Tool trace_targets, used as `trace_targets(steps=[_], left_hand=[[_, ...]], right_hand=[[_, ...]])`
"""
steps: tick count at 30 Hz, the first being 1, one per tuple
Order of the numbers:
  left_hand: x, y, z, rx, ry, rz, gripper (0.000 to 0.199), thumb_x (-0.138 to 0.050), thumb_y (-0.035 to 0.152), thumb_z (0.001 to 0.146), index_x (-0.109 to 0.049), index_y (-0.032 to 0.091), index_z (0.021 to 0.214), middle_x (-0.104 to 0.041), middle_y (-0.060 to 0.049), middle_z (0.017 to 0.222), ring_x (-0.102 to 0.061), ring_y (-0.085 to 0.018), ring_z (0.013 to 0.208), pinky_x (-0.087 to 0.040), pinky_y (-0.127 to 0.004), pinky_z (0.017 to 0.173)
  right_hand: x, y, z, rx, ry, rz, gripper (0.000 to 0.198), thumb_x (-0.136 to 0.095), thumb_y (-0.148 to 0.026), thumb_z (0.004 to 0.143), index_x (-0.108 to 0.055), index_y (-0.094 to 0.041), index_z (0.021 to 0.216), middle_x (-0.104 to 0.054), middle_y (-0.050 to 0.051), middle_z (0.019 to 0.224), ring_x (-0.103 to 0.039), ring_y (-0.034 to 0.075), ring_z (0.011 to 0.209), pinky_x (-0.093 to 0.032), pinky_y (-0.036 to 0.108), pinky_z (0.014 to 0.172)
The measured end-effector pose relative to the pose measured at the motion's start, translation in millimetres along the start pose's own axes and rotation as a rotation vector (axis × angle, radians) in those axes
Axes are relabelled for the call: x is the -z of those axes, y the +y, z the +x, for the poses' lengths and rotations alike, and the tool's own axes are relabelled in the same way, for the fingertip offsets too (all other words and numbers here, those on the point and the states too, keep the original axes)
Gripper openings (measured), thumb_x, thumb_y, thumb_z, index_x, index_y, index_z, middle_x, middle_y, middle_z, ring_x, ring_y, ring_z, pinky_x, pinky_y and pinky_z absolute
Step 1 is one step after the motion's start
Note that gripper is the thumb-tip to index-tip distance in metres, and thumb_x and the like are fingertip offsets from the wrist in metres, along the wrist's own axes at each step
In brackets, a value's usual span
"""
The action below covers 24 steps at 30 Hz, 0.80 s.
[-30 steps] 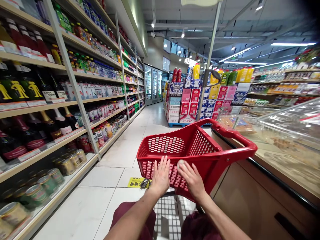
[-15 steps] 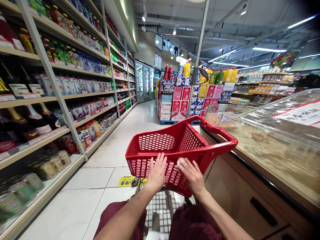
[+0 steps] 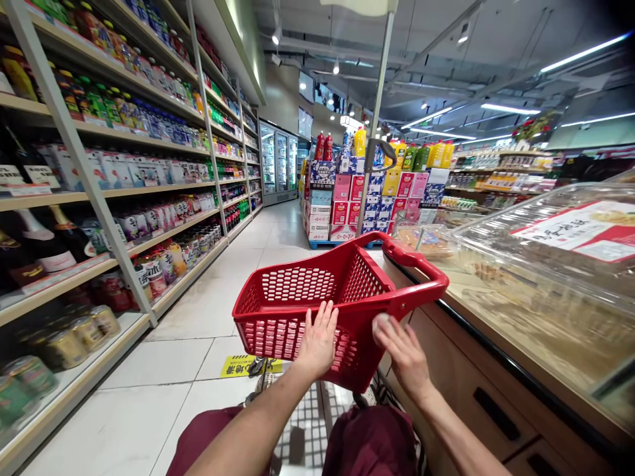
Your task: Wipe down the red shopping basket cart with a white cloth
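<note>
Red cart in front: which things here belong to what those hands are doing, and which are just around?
In the work: red cart, left hand, right hand.

Just around: drink shelves, stacked boxes, counter, yellow floor sign.

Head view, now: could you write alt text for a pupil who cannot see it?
A person's left hand and right hand, open, at a red cart in a shop aisle. Drink shelves line the left; a counter stands right.
</note>
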<state>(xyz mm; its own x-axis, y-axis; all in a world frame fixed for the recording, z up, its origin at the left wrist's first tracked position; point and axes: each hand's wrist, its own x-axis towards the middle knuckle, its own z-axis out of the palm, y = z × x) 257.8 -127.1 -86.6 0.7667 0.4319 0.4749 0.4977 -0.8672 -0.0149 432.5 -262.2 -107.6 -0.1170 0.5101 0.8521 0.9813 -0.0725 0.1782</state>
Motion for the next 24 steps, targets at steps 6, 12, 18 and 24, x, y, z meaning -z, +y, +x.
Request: trace_targets(steps=[6,12,18,24], left_hand=[[-2.8,2.2,2.1,0.021,0.004,-0.034,0.067,-0.037,0.009,0.073,-0.017,0.01,0.137,-0.019,-0.012,0.145,-0.01,-0.023,0.134,-0.014,-0.051,0.106],[-8.4,5.7,5.9,0.113,0.036,-0.018,0.072,-0.037,0.005,0.069,-0.014,0.01,0.137,-0.02,-0.012,0.144,-0.01,-0.023,0.134,-0.014,-0.051,0.106],[-3.6,2.8,1.2,0.094,-0.019,-0.034,0.07,-0.035,0.005,0.07,-0.016,0.012,0.137,-0.019,-0.009,0.145,-0.009,-0.022,0.134,-0.016,-0.053,0.105],[-4.3,4.6,-3.1,0.147,-0.03,-0.05,0.074,-0.036,0.004,0.068,-0.013,0.012,0.137,-0.015,-0.009,0.146,-0.004,-0.023,0.134,-0.017,-0.056,0.103]], right_hand=[[12.9,29.7,14.2,-0.082,0.059,-0.023,0.044,-0.035,-0.006,0.081,-0.053,-0.024,0.117,-0.056,0.003,0.121,-0.039,0.019,0.122,-0.028,0.041,0.103],[0.8,28.8,72.4,-0.113,0.128,-0.098,0.041,-0.036,-0.008,0.083,-0.055,-0.024,0.115,-0.054,0.004,0.123,-0.043,0.019,0.12,-0.03,0.04,0.101],[9.1,44.8,67.4,-0.056,0.033,-0.144,0.036,-0.04,-0.01,0.082,-0.06,-0.026,0.107,-0.055,0.002,0.122,-0.042,0.019,0.12,-0.026,0.043,0.102],[3.6,33.2,70.5,-0.074,0.042,-0.144,0.033,-0.04,-0.008,0.081,-0.062,-0.022,0.101,-0.052,0.006,0.124,-0.044,0.02,0.118,-0.033,0.037,0.097]])
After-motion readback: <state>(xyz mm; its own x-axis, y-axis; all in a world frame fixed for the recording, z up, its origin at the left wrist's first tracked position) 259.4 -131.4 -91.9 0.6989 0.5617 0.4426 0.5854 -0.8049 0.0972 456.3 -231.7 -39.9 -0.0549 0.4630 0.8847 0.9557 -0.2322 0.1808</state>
